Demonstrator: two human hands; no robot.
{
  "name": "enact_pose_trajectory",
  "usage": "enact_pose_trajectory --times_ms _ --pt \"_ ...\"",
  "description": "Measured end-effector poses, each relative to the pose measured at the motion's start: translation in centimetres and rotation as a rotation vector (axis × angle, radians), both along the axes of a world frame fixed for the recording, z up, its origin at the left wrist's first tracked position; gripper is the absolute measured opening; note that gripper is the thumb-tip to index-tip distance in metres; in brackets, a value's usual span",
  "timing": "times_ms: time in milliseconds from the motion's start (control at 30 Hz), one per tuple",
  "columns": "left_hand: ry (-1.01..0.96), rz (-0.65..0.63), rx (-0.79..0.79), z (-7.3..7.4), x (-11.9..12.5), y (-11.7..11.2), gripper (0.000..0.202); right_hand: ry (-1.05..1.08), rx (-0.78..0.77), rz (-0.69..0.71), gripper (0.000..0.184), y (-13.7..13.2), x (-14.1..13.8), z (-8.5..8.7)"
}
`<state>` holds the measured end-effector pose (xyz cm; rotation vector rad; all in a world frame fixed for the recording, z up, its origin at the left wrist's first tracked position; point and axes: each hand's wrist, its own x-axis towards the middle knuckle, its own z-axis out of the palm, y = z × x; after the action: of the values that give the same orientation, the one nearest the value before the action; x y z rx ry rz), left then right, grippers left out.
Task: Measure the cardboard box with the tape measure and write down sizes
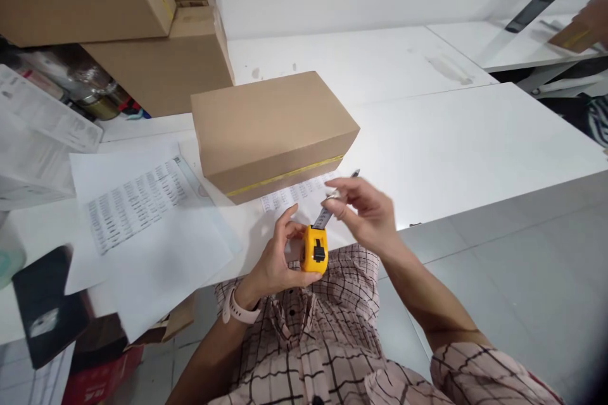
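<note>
My left hand (pixel 278 261) is wrapped round a yellow tape measure (pixel 312 249) with a black button on its face. A short length of its blade sticks out towards the upper right. Thumb and fingers of my right hand (pixel 368 212) pinch the end of that blade; a dark pen-like tip (pixel 355 173) shows just beyond the fingers. Behind both hands lies a closed brown cardboard box (pixel 275 130) with a yellow strip along its front side. A printed sheet (pixel 304 192) is partly under the box and partly behind my hands.
More cardboard boxes (pixel 161 63) are stacked at the back left. Printed papers (pixel 137 209) spread over the white table (pixel 441 139) on the left, near a dark phone-like object (pixel 50 304). At far right, another person's hand (pixel 593 19) touches a brown box.
</note>
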<state>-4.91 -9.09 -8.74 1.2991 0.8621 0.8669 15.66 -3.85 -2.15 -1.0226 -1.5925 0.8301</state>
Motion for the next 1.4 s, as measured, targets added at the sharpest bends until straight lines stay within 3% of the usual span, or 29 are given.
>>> enact_pose_trajectory --times_ms 67,133,200,300,367,467,567,667,733,800,867,933,1033,1100,1167,1233,1400 --pt "-0.003 0.012 0.008 -0.3 0.1 -0.1 0.117 -0.138 -0.021 -0.036 0.025 -0.9 0.2 -2.1" --pt "0.007 0.036 0.029 -0.1 0.0 -0.2 0.115 -0.289 -0.066 -0.192 0.023 -0.6 0.9 -3.6" --pt "0.053 0.081 0.105 1.1 -0.5 -0.3 0.112 -0.447 -0.156 -0.388 0.028 0.4 1.8 -4.4" --pt "0.229 0.242 0.344 5.0 -2.2 0.0 0.098 -0.667 -0.316 -0.498 0.039 2.3 2.8 -5.1" --pt "0.379 0.414 0.533 8.6 -3.7 0.9 0.085 -0.773 -0.379 -0.473 0.045 3.1 2.9 -5.3" --pt "0.673 0.575 0.825 13.2 -5.6 3.6 0.079 -0.871 -0.403 -0.434 0.044 3.6 2.9 -5.4" --pt "0.914 0.575 1.041 14.9 -6.5 7.6 0.076 -0.917 -0.374 -0.382 0.037 3.8 3.2 -5.5" --pt "1.128 0.518 1.095 14.1 -6.6 11.3 0.061 -0.944 -0.335 -0.338 0.037 4.1 3.8 -5.7" --pt "1.194 0.544 1.148 13.1 -6.0 12.4 0.053 -0.891 -0.317 -0.321 0.037 4.1 4.4 -5.8" --pt "1.186 0.634 1.272 12.0 -4.9 11.9 0.049 -0.699 -0.322 -0.313 0.033 3.7 5.2 -5.9" --pt "1.105 0.641 1.422 10.7 -3.1 10.1 0.041 -0.379 -0.365 -0.282 0.029 2.8 6.2 -5.9" --pt "0.984 0.421 1.523 9.0 -1.1 7.7 0.027 -0.075 -0.398 -0.219 0.025 1.6 7.2 -5.9" --pt "1.045 0.003 1.427 5.7 1.5 4.9 0.021 0.117 -0.374 -0.134 0.025 -0.4 8.2 -5.6" --pt "1.231 -0.156 1.266 3.8 2.5 4.1 0.033 0.122 -0.32 -0.173 0.026 -1.3 8.1 -5.3" --pt "1.388 -0.255 1.112 2.6 3.0 3.9 0.047 0.106 -0.24 -0.261 0.018 -1.8 7.5 -4.9" --pt "1.448 -0.324 1.015 2.2 3.1 4.1 0.054 0.092 -0.201 -0.275 0.024 -1.8 6.4 -4.4" --pt "1.438 -0.384 0.957 2.3 3.0 4.5 0.057 0.069 -0.413 0.13 0.043 0.6 3.1 -3.5"
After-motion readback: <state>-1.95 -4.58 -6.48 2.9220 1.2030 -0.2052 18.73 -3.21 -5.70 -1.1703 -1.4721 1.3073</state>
